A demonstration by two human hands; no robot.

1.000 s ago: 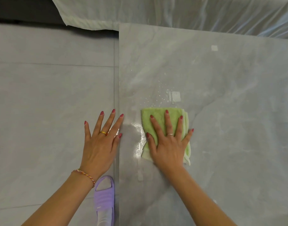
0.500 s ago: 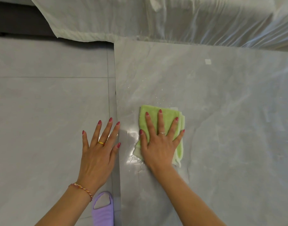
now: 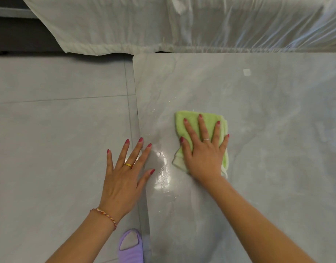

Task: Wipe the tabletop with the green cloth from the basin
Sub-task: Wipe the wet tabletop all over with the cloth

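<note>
A: Status on the right hand [image 3: 205, 158]?

B: It was flat on the green cloth [image 3: 201, 122], fingers straight and spread, palm pressing down. No pinch, no curl. The cloth lay folded on the grey marble-look table [image 3: 267, 130], right of the table's left edge, with its far end showing past the fingertips and a pale corner sticking out by the wrist.

A: Left hand [image 3: 123, 175]?

B: Open too, fingers splayed, holding nothing. It sat over the table's left edge: the index tip and thumb over the table, the rest over the tiled floor [image 3: 49, 149]. I couldn't tell if it touched the edge. Gold ring on it, braided bracelet [image 3: 104, 215] on the wrist.

A: Any change versus 1.0 s ago?

B: The cloth and right hand had shifted right, away from the left edge, so the gap between the hands had widened. The white droplets seen beyond the cloth earlier were mostly gone; a few specks remained up-left of it. A wet glossy patch [image 3: 163, 171] sat between the hands, on the table.

A: Surroundings?

B: Plastic-sheeted furniture [image 3: 201, 23] along the far side, purple slipper [image 3: 131, 247] on the floor at the bottom edge.
</note>
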